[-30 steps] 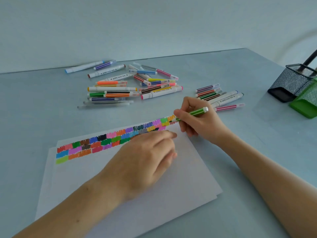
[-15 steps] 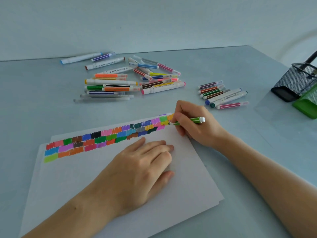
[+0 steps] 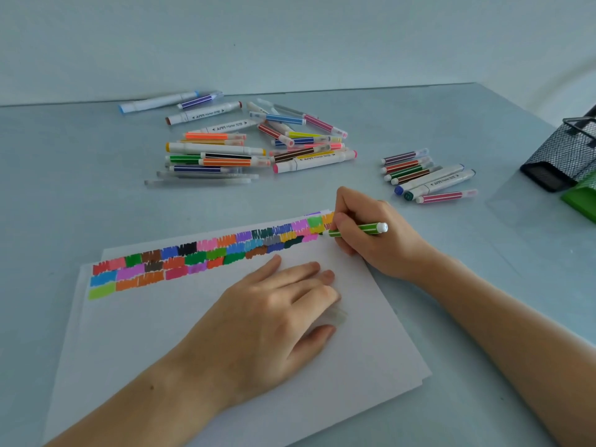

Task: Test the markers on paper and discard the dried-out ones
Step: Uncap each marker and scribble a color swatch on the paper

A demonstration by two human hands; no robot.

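Trying the green marker

The right hand (image 3: 371,232) holds the green marker (image 3: 356,229), lying sideways, tip on the paper (image 3: 225,333) by the colour patches. The left hand (image 3: 267,321) lies flat, holding the paper still.

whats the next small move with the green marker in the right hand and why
Probably scribble a short patch at the right end of the swatches. The right hand grips the green marker with its tip down on the paper just past the last colour patches, and the left hand lies flat, pinning the sheet. Whether it still leaves ink cannot be told yet.
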